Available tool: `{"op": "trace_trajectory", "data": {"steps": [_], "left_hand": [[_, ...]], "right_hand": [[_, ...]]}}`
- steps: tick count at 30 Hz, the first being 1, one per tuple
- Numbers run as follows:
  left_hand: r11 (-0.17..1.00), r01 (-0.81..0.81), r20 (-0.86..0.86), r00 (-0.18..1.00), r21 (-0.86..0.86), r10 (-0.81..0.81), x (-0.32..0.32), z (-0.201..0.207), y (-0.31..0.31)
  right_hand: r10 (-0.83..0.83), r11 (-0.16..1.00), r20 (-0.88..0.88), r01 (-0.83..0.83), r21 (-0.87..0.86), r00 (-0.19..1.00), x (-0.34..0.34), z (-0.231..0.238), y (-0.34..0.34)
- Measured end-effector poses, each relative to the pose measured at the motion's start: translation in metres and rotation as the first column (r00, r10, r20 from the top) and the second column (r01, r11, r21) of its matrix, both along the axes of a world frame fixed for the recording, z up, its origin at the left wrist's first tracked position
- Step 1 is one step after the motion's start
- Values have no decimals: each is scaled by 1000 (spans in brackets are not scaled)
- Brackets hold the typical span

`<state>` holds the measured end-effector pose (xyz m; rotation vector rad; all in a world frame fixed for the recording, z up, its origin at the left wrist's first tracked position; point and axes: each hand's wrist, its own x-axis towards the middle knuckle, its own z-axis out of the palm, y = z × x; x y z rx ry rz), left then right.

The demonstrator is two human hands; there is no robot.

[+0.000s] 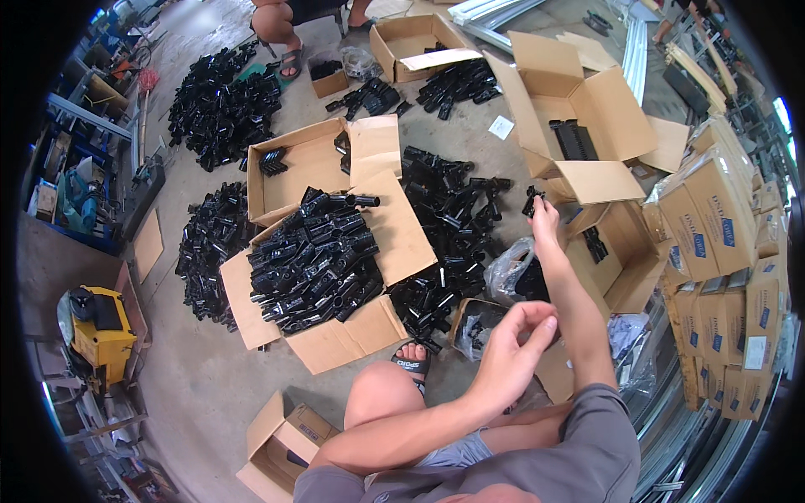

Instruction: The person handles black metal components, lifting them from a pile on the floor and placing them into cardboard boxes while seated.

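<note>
My right hand point(545, 220) reaches out to the front right. Its fingers are closed on a small black pipe joint point(532, 199), between the two open cardboard boxes on that side. My left hand point(513, 348) is held bent above my lap, fingers curled toward the thumb; anything pinched there is too small to make out. Black pipe joints point(314, 260) are heaped on the flaps of a carton in front of me. The large open box point(545, 109) at the far right holds a row of black parts point(573, 140). Nearer stands another open box point(625, 272) with a few black parts inside.
More black parts lie in piles point(222, 105) on the floor. A clear plastic bag point(507, 272) and a small box point(465, 327) are close to my left hand. Stacked cartons point(713, 226) line the right side. A yellow machine point(105, 335) stands left. Another person's foot point(291, 63) shows at the back.
</note>
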<state>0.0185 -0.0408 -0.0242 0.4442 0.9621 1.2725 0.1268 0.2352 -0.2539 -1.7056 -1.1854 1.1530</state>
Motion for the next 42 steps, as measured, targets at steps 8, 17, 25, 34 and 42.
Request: {"op": "trace_trajectory", "data": {"steps": [8, 17, 25, 34, 42], "left_hand": [[987, -55, -132, 988, 150, 75, 11, -17, 8], [895, 375, 77, 912, 242, -403, 7, 21, -13], [898, 404, -305, 890, 176, -340, 14, 5, -15], [886, 464, -81, 883, 9, -461, 17, 7, -6], [804, 591, 280, 762, 66, -583, 16, -3, 1]], "right_hand": [[449, 890, -442, -429, 151, 776, 36, 235, -185], [538, 839, -425, -512, 186, 728, 74, 270, -253], [557, 812, -91, -518, 271, 826, 93, 281, -257], [527, 849, -266, -486, 208, 807, 117, 257, -246], [702, 671, -294, -465, 577, 649, 126, 249, -243]]}}
